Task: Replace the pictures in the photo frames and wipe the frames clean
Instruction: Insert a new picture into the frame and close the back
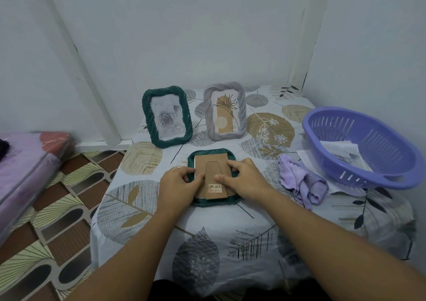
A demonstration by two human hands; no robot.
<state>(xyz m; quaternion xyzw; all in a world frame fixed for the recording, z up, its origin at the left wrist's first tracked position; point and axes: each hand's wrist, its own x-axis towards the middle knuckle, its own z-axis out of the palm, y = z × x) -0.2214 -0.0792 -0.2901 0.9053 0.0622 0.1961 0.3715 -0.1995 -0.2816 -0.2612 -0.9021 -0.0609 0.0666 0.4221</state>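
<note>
Your desk (230, 227): leaf-print cloth cover. On it, 2 frames upright at back, green frame (167, 117) left, grey frame (224, 111) right. 1 green frame face-down (214, 202) in front. Purple cloth (302, 183) beside purple basket (362, 148), papers (306, 160) under basket.

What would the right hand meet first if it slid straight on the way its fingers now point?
The right hand lies on the cardboard backing of the face-down green frame, fingers pointing left. Going on, it would probably meet the left hand at the backing's left edge.
</note>
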